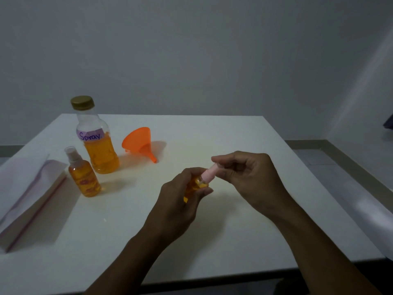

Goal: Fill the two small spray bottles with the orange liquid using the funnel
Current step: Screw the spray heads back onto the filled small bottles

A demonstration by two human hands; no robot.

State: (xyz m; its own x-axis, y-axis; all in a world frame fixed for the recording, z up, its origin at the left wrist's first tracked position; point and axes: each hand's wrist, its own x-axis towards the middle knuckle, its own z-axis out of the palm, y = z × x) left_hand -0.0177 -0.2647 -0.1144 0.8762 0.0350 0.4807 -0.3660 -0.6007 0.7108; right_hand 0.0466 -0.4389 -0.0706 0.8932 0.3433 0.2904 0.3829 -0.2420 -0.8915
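Note:
My left hand grips a small spray bottle holding orange liquid, tilted above the table's middle. My right hand pinches its pink spray head at the bottle's neck. A second small spray bottle, filled with orange liquid and wearing a clear cap, stands upright at the left. Behind it stands the large bottle labelled "Spray", about half full of orange liquid, with a gold lid on. The orange funnel lies on its side to the right of the large bottle.
A clear zip bag with a red seal strip lies at the table's left edge. The white table ends close to me at the front and drops off at the right. A grey wall stands behind.

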